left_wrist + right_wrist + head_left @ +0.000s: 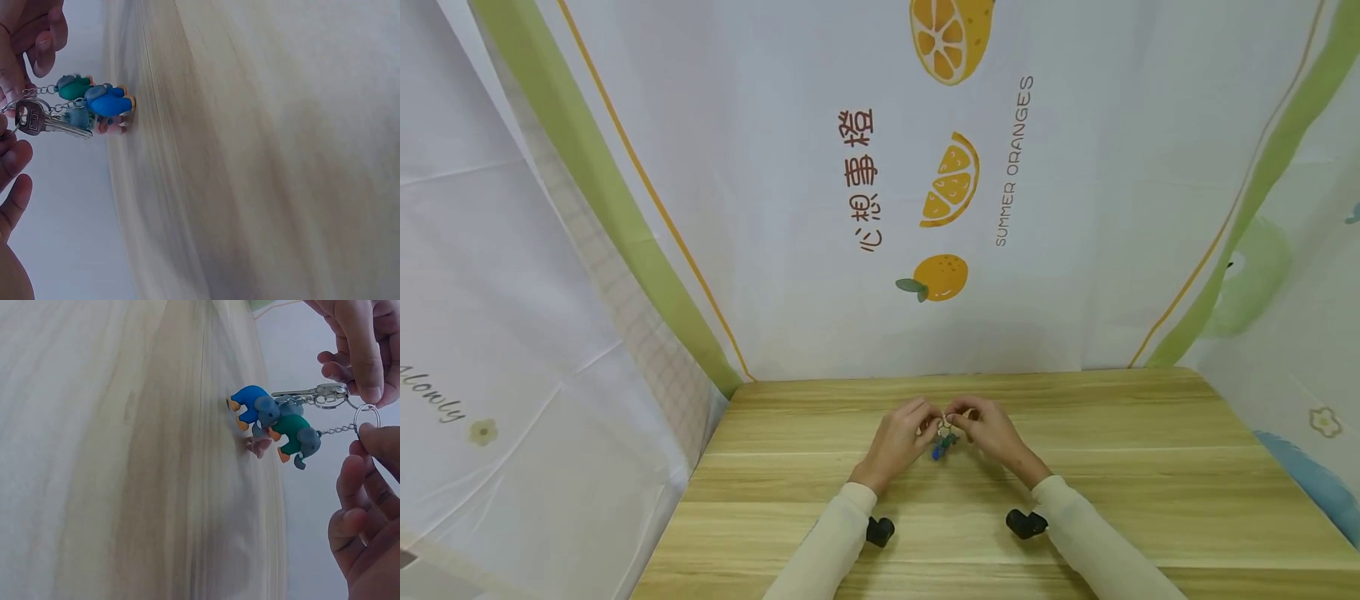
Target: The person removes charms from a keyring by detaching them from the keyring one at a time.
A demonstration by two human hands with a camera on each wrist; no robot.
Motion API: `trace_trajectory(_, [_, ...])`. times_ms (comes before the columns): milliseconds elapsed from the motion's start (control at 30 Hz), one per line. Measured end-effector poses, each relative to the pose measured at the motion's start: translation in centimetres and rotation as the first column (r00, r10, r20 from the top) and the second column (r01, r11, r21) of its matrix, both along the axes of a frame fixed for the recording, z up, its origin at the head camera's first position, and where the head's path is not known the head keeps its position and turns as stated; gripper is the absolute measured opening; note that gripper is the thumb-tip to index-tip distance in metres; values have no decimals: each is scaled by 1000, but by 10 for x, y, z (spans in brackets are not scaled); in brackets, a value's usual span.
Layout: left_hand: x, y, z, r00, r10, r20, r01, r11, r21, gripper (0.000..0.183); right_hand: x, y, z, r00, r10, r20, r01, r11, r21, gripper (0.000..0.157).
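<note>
Over the table, my left hand [897,435] and right hand [994,432] meet fingertip to fingertip. Between them is a metal key ring [367,417], whose edge my right thumb and fingers pinch. My left fingers pinch the ring part beside the key. From the rings hang a silver key [32,117] with a dark head, a blue elephant charm [253,403] with orange feet and a green elephant charm [290,431] on a short chain. Behind these, a teal charm [77,117] and a pinkish charm [257,445] are partly hidden.
The wood-grain table [760,483] runs under both arms. A white curtain [775,208] printed with oranges hangs along its back edge, with another printed cloth [550,333] on the left. Black devices [1027,524] stick out beside both forearms.
</note>
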State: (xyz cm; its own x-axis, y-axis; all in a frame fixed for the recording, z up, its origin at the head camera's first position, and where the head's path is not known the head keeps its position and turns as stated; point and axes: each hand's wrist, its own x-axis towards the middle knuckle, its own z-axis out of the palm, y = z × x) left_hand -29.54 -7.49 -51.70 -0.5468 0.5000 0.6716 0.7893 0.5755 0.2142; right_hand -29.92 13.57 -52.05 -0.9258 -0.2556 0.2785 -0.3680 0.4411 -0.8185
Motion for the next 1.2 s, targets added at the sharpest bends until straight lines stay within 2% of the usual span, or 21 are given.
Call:
trace_trajectory(100, [0,1,1,1000,-7,-12,7,1000,-1,8,-1,1,0,1000,0,23,0,1000,-14,9])
trace_trajectory(300, [-1,1,1,1000,-5,-14,6,1000,7,8,-1,1,2,1000,28,5,-28,1000,14,10])
trace_trajectory(633, [-1,1,1,1000,-3,0,3,1000,22,7,1,2,6,993,58,-107,-49,995,83,10])
trace_trajectory(1000, [1,1,1,998,9,61,-10,1000,16,5,2,0,4,983,54,-173,-41,996,77,6])
trace_trajectory(1100, [0,1,1,999,1,54,-2,1000,24,5,2,0,4,984,54,-169,-42,997,70,5])
trace_trajectory(1200, [-1,1,0,999,-4,41,3,1000,25,5,2,1,5,991,40,-127,-32,997,63,5])
